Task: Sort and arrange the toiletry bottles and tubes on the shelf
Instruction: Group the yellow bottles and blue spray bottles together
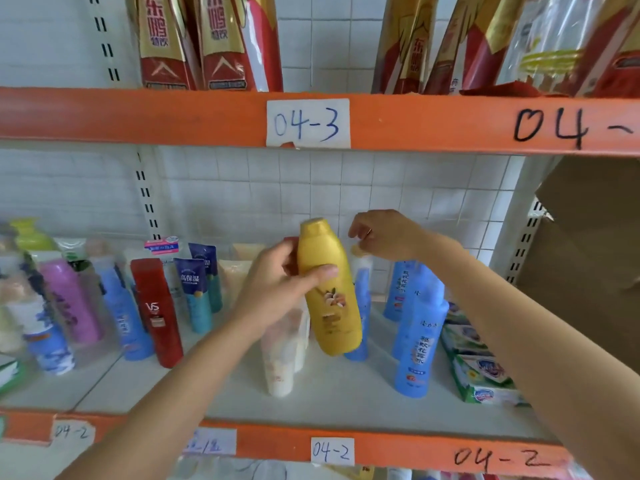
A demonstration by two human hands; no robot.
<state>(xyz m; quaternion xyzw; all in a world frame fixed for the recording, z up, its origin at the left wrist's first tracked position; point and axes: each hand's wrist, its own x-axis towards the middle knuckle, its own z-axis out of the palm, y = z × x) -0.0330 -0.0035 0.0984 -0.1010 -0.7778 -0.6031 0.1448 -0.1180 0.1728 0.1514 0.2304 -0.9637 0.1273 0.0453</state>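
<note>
Fingers (323, 271) of the left hand (277, 289) curl round a yellow bottle (329, 289), tilted, rounded cap uppermost, flower print on its front, above the white shelf (346, 393). Just right of the yellow bottle, the right hand (381, 233) hangs loosely curled, holding nothing, over blue bottles (417, 341)

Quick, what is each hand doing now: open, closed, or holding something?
Left hand: grips the yellow bottle.
Right hand: fingers curled above a bottle top; whether it holds anything cannot be told.
</note>
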